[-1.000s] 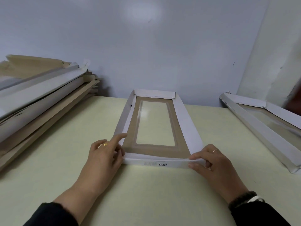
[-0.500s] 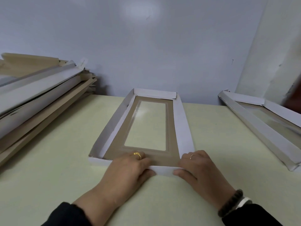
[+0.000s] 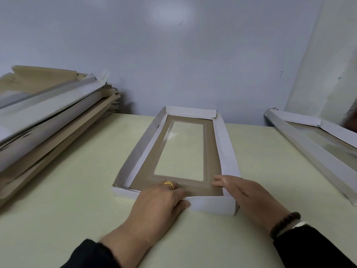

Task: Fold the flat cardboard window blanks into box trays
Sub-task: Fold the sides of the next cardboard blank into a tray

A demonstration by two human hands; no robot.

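Running lengthwise away from the person, the tray (image 3: 218, 144) has its near wall gripped by the left hand (image 3: 160, 202), while the right hand (image 3: 249, 194) seemingly presses its corner flat-fingered.

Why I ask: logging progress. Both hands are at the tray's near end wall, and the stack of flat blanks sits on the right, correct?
Not quite. The head view shows the stack of flat blanks on the left. Both the left hand and right hand are at the tray's near end wall.
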